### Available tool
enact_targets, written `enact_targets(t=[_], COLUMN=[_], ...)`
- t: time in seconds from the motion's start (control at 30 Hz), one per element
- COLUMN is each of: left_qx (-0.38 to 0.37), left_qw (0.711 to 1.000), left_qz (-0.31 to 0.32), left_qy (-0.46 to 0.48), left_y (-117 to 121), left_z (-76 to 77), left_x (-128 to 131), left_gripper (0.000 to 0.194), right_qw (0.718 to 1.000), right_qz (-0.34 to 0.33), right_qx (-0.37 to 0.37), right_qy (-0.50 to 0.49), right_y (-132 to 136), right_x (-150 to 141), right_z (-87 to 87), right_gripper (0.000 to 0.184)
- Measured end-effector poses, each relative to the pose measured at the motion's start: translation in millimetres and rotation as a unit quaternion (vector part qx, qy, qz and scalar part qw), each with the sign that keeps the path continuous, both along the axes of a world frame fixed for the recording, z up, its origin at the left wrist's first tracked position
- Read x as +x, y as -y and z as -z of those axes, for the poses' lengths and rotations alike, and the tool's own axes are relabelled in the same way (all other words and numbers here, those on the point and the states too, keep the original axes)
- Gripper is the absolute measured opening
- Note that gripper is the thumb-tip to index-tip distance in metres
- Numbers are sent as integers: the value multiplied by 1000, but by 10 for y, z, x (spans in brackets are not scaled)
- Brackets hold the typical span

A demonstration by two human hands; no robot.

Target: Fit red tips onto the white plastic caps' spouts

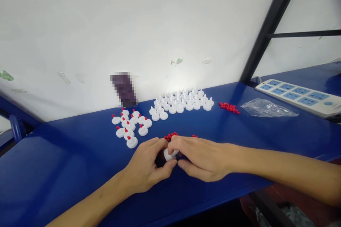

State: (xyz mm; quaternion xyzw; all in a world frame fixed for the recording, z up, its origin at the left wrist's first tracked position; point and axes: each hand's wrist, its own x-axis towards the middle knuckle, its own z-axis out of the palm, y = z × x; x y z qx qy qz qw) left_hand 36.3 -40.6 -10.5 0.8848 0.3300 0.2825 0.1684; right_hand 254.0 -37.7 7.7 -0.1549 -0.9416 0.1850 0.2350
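Blue table [66,170]: capped pieces [130,124] beside hands [173,159]

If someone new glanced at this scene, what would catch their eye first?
Probably the left hand and right hand meeting at the near edge of the blue table, pinching a white cap between them. Behind lie red-tipped caps and plain white caps.

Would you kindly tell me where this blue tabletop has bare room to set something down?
The blue tabletop is bare left of the red-tipped white caps, and between the crumpled clear plastic bag and the right hand. It is crowded around the plain white caps, the loose red plugs and both hands.
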Motion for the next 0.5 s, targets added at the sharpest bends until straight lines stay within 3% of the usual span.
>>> enact_targets(t=[0.1,0.2,0.37,0.5], left_qx=[83,95,104,77], left_qw=[996,995,994,995], left_qz=[10,28,6,-24], left_qy=[-14,-28,-37,-53], left_y=[-44,-76,-124,-155], left_z=[10,30,81,92], left_x=[-37,-81,-135,-148], left_gripper=[25,29,33,30], right_qw=[999,997,995,989], right_qz=[18,55,96,96], right_qx=[-44,-51,22,87], right_qy=[7,14,-2,66], right_y=[-12,-35,-145,-207], right_x=[33,34,74,149], right_z=[-54,-53,-16,-51], right_gripper=[15,8,14,17])
